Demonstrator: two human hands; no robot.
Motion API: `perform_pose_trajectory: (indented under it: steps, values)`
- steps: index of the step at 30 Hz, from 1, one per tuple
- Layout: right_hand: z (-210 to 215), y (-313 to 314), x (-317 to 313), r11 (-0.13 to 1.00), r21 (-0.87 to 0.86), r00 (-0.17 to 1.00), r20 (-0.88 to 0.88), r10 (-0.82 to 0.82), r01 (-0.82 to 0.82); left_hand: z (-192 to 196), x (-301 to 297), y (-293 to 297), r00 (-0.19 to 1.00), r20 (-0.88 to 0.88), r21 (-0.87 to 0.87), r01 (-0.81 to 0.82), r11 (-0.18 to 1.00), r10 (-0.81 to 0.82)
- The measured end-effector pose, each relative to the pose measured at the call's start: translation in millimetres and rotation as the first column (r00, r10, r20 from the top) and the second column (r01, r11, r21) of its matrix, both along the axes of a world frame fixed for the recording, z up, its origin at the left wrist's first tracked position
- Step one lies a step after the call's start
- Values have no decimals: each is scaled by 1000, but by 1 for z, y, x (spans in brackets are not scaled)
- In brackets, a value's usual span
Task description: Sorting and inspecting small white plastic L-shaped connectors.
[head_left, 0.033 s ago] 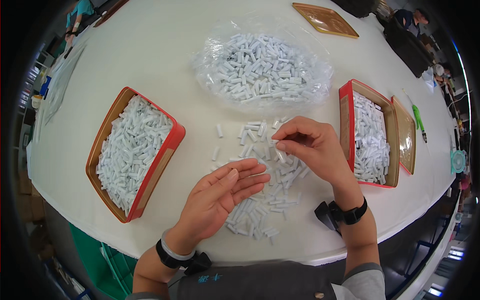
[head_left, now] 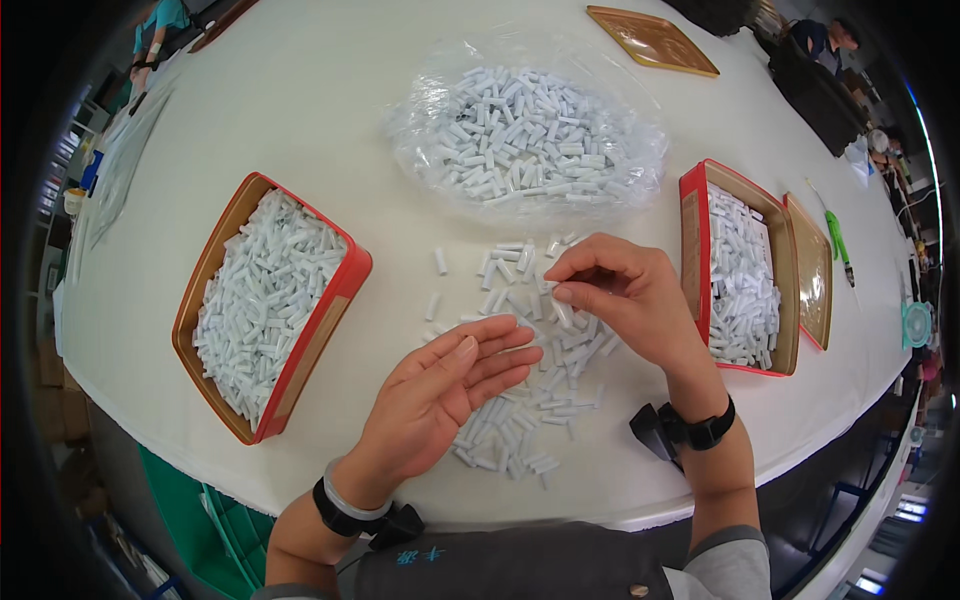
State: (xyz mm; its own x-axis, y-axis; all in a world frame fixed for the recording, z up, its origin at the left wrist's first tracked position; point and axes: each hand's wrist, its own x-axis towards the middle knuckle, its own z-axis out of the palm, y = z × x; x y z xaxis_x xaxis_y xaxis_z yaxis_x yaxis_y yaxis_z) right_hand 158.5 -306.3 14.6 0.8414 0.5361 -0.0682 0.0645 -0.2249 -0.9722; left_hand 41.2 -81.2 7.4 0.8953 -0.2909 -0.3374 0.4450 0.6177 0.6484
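Note:
Over a loose spread of small white tubes (head_left: 513, 425) on the table, my left hand (head_left: 440, 385) is held palm up, its fingers stretched out and nothing in them. To its right, my right hand (head_left: 625, 295) pinches thumb and forefinger together, with a small white tube (head_left: 549, 286) showing between the tips. Its remaining fingers curl under and are partly hidden. More tubes lie beneath both hands, partly covered by them. Beyond, a clear plastic bag (head_left: 425, 160) lies opened out around a heap of the same tubes (head_left: 530, 130).
A red tin (head_left: 318, 350) full of tubes stands at left, a second red tin (head_left: 695, 240) at right. Beside that one leans a gold lid (head_left: 812, 275); another gold lid (head_left: 655, 42) lies far off. A green-handled tool (head_left: 835, 235) rests near the right edge. People sit at the far corners.

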Motion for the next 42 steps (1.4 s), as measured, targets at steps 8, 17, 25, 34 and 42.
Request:
perform_pose_trajectory:
  steps: [8, 17, 25, 34, 42]
  values:
    - [3, 29, -28, 995, 85, 996, 81, 41, -48, -13, 2, -7, 999, 17, 46, 50, 998, -51]
    - [-8, 31, -31, 989, 146, 998, -57, 16, -8, -20, -3, -2, 1000, 19, 49, -10, 999, 9]
    - [-15, 32, -34, 992, 118, 997, 61, -45, 38, -24, -3, -1, 1000, 2, -87, -7, 996, 8]
    - [16, 58, -81, 897, -259, 539, 727, 424, -357, -20, -6, 29, 982, -27, -122, -188, 975, 186]
    - [-23, 60, -132, 722, -491, 282, 694, 663, -488, -14, -53, 68, 982, -72, -21, -175, 984, 173]
